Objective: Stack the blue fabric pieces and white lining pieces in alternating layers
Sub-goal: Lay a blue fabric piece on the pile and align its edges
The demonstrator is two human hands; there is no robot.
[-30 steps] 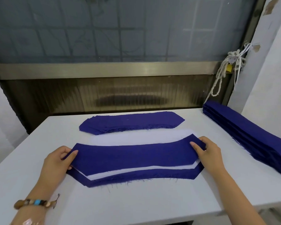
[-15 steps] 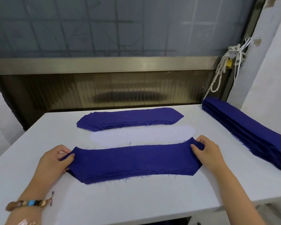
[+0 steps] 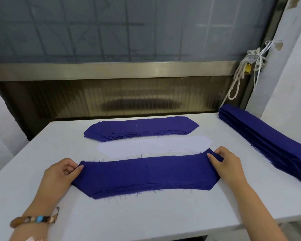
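Observation:
A layered stack topped by a blue fabric piece [image 3: 146, 174] lies near the front of the white table [image 3: 146, 214]. My left hand [image 3: 61, 174] pinches its left end, and my right hand [image 3: 228, 166] pinches its right end. Just behind the stack lies a pile of white lining pieces [image 3: 155, 146]. Farther back sits a pile of blue fabric pieces [image 3: 141, 127]. The white layers inside the front stack are hidden under the blue top piece.
A tall stack of long blue fabric pieces [image 3: 271, 141] runs along the table's right side. A window frame [image 3: 111, 70] and ribbed panel stand behind the table. White cords [image 3: 240, 79] hang at the back right corner.
The top blue piece has been drawn toward me over the stack, covering the white lining edge and lower blue edge that showed before. Both hands stayed on its ends.

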